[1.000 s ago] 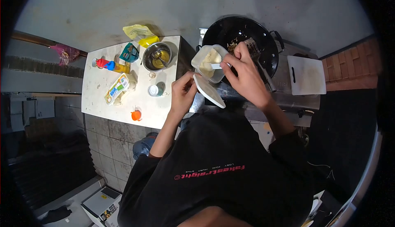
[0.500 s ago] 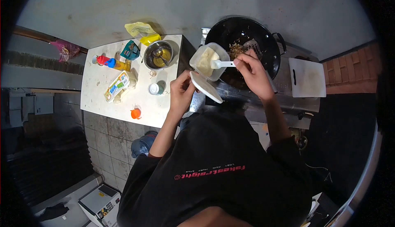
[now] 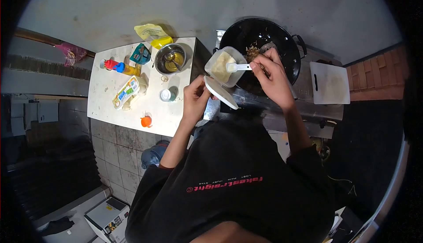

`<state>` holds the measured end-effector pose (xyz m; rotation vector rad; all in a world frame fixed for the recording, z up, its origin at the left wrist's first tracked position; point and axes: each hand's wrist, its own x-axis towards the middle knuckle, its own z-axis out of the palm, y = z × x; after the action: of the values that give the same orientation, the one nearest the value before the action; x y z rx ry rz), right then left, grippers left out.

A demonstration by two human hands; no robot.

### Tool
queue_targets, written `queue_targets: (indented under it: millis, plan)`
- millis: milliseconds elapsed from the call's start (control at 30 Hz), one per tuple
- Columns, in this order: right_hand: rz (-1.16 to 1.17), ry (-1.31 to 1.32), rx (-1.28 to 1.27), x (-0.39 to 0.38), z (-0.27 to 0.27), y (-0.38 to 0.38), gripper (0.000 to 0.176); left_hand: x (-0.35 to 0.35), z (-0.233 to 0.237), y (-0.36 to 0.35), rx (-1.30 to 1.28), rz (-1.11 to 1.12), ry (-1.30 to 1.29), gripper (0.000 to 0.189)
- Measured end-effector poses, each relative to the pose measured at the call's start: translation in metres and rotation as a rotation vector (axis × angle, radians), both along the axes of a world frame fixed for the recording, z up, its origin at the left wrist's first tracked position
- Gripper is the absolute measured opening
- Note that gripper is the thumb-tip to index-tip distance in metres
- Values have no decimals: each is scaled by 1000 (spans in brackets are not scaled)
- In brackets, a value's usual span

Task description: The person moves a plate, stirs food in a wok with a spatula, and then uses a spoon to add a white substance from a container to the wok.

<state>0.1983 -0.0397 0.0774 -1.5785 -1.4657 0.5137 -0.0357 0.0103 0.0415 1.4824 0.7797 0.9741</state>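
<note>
My left hand (image 3: 194, 98) is closed on a white lid (image 3: 220, 94), which stands tilted beside a clear square plastic tub (image 3: 215, 60). Pale powder (image 3: 222, 69) lies in the tub, and what supports the tub is hidden behind the lid and fingers. Between the fingertips of my right hand (image 3: 274, 77) is the handle of a small white spoon (image 3: 239, 67), its bowl inside the tub at the powder. Behind that hand, a slotted spatula (image 3: 267, 47) rests in a black wok (image 3: 246, 28) with browned shredded food (image 3: 252, 52).
A white cutting board (image 3: 330, 83) lies right of the wok. On the left table (image 3: 99, 106) stand a metal bowl (image 3: 164, 70) with yellow liquid, sauce bottles (image 3: 128, 70), an egg carton (image 3: 128, 92), a white-capped jar (image 3: 165, 95) and an orange cap (image 3: 146, 121).
My right hand has shifted slightly, tilting the spoon a little, and its bowl shows less powder heaped on it. My left hand keeps nearly the same place with the lid.
</note>
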Motion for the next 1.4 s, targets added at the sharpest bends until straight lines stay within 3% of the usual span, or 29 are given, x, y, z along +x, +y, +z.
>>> queue_targets:
  millis: [933, 1100, 1200, 1400]
  plan:
    - [0, -112, 85, -1, 1, 4, 16, 2, -2, 0, -33, -12, -30, 13]
    - [16, 124, -61, 9, -3, 5, 16, 3, -4, 2, -92, -8, -33, 8]
    - [13, 176, 13, 20, -9, 6, 17, 2, -9, 3, -106, -14, -31, 7]
    - [-90, 77, 75, 59, -10, 6, 16, -5, -18, 5, -153, 3, -68, 7]
